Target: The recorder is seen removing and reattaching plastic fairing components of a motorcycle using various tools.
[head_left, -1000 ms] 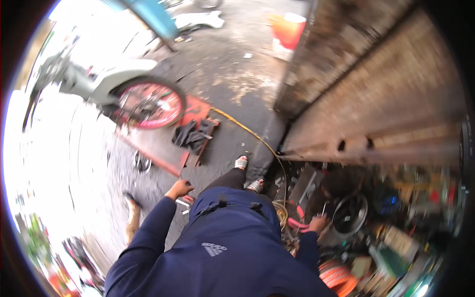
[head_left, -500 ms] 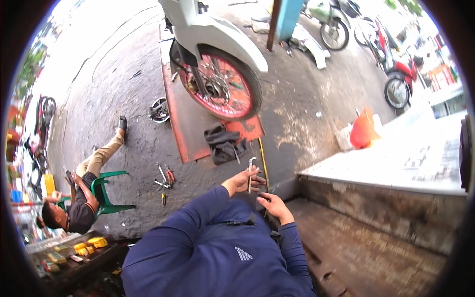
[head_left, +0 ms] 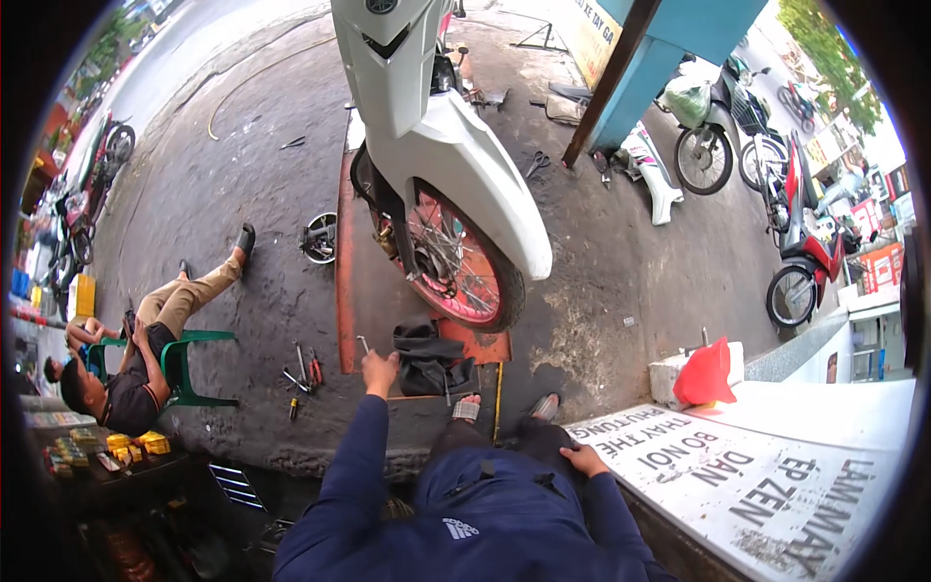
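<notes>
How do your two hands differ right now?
The left hand is stretched forward at the ramp edge and grips a small metal tool. The right hand is drawn back, resting on the thigh, and holds nothing that I can see. The left arm is extended; the right is bent. Both are bare, with dark blue sleeves.

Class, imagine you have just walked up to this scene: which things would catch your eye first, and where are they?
A white motorbike fills the upper middle, its red-rimmed wheel resting on an orange ramp. Just below the wheel, the left hand holds a small metal tool beside a crumpled black inner tube, while the right hand rests on the person's knee. At far left, another person leans back on a green plastic chair.
</notes>
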A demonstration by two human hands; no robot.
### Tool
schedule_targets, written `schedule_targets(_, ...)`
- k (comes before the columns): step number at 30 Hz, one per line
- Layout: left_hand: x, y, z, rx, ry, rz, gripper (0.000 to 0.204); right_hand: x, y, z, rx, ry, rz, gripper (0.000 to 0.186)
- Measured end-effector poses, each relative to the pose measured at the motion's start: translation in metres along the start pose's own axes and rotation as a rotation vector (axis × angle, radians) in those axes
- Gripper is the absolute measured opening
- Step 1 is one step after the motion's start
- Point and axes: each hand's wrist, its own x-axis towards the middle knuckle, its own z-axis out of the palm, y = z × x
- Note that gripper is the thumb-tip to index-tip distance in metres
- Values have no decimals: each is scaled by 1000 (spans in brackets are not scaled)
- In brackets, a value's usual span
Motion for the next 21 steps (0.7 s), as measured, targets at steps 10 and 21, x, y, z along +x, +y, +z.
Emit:
schedule_targets(10, -85, 299, 83, -399, 566, 347, 90, 143, -89, -124, -403, -238, -427, 61)
schedule_targets(21, -91, 236, -6, -243, 615, 322, 39, 274, -3, -314, -68, -218, 1, 48)
